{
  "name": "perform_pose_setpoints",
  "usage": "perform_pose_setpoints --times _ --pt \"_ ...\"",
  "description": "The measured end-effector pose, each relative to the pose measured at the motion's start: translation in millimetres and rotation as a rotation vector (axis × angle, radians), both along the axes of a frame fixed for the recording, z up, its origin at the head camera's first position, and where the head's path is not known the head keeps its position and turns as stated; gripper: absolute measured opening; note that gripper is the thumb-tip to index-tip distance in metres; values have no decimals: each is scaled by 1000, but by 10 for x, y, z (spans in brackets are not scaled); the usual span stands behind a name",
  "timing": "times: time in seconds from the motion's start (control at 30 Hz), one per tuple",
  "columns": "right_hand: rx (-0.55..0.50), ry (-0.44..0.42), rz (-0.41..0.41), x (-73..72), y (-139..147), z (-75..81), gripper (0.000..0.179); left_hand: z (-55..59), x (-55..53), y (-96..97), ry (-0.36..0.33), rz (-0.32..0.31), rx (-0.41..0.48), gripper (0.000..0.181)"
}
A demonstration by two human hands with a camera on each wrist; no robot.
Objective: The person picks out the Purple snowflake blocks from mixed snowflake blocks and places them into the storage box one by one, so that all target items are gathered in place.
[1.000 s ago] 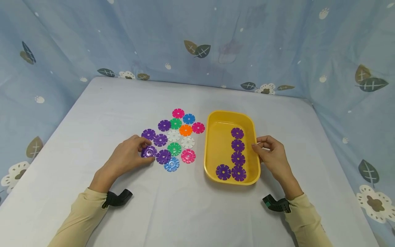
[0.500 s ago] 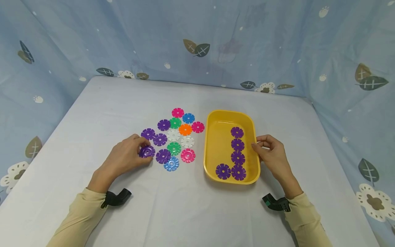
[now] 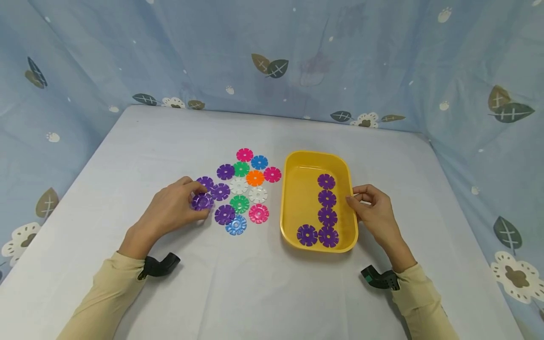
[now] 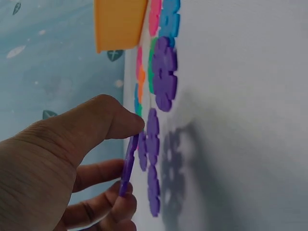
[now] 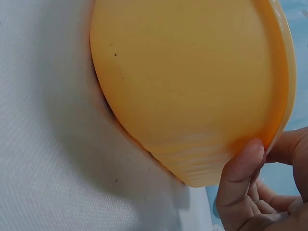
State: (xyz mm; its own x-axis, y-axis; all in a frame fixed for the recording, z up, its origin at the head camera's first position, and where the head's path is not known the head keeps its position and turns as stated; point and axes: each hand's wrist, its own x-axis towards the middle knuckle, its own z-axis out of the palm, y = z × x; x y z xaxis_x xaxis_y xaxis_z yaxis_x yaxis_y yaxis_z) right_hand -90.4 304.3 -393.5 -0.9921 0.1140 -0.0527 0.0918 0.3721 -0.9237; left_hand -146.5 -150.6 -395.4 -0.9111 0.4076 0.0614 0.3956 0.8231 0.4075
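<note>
My left hand (image 3: 172,206) pinches a purple snowflake disc (image 3: 202,202) between thumb and fingertips. In the left wrist view this held disc (image 4: 128,166) is tilted on edge, apart from the table, with a notched shadow on the cloth. Just beyond it lie more purple discs (image 3: 220,192). My right hand (image 3: 376,215) grips the right rim of a yellow tray (image 3: 297,198), thumb on one side and fingers on the other. Inside the tray, several purple discs (image 3: 327,199) form an L-shaped row. The right wrist view shows the tray's outer wall (image 5: 187,82) and the pinching thumb.
Between the left hand and the tray lie loose discs: pink (image 3: 259,213), blue (image 3: 236,225), green (image 3: 240,204), orange (image 3: 255,178) and clear white (image 3: 258,194). A white cloth (image 3: 255,293) covers the table. A blue patterned curtain (image 3: 170,56) hangs behind it.
My left hand has shifted slightly left, then up and away from the table with the purple disc. The right hand and the tray stay in place.
</note>
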Motion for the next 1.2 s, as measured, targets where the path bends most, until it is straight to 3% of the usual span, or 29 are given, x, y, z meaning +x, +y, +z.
perform_pose_setpoints --times 0.6,1.2 --pt "-8 -5 -2 -2 7 -20 32 263 -176 412 8 -116 14 49" --pt "-19 -4 -1 3 0 -2 36 611 -320 1162 105 -357 11 46"
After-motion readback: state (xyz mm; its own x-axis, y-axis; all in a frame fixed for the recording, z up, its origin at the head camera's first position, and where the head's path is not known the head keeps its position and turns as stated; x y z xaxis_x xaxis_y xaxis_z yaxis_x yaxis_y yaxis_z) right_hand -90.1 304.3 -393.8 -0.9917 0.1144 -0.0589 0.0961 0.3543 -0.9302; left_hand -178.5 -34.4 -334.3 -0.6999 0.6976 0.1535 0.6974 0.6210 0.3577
